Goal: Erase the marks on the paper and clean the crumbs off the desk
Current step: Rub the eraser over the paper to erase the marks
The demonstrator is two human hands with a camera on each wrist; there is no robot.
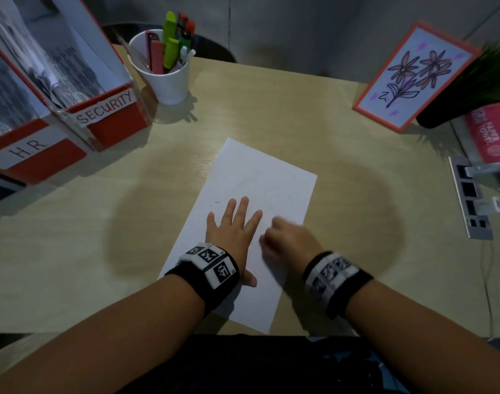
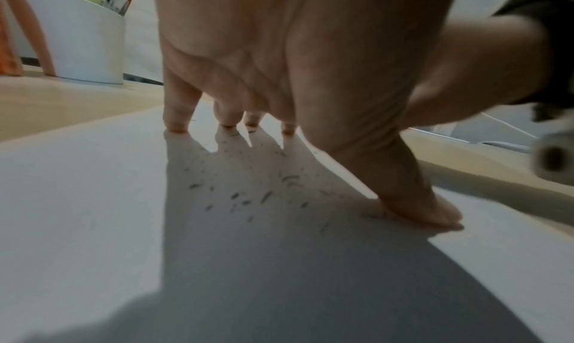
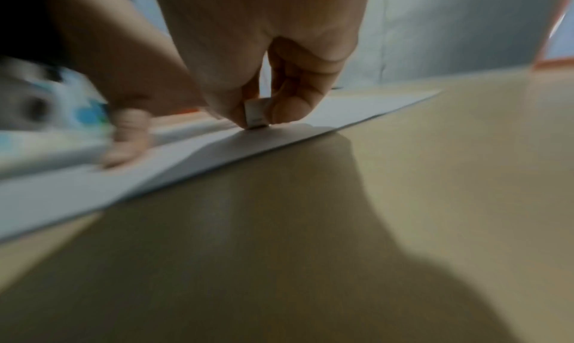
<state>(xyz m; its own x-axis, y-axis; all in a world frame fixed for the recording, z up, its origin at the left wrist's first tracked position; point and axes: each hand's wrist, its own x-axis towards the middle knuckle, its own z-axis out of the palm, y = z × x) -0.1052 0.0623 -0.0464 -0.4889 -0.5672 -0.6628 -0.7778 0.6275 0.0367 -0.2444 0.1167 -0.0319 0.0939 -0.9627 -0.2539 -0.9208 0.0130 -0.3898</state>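
The desk [image 1: 342, 132] carries everything here, and the clutter sits along its far edge: red file boxes [image 1: 58, 109] at the far left corner, a white pen cup [image 1: 165, 78] beside them, a framed flower drawing [image 1: 414, 75] propped toward the far right corner. That leaves the middle free for the paper [image 1: 260, 177], which lies slanted, its near corner close to the desk's near edge, an angle that probably suits the rubbing arm.

The left hand [image 1: 233, 231] lies flat on the paper's near half, fingers straight and spread, tips and thumb pressing down; I take it as an anchor so the sheet won't slide or crumple under the strokes.

The right hand [image 1: 288, 240] works just beside it, toward the paper's right edge. Its thumb and fingers are curled, pinching a small white eraser [image 3: 256, 116] low down, the bottom face touching the paper; a short grip like that lets it bear down hard. The hand is blurred, so just where it rubs I can't say for sure.

Faint marks [image 1: 278, 200], a pale circle or so, lie farther up the sheet. Dark eraser crumbs [image 2: 248, 196] litter the paper under the left palm, not yet swept.
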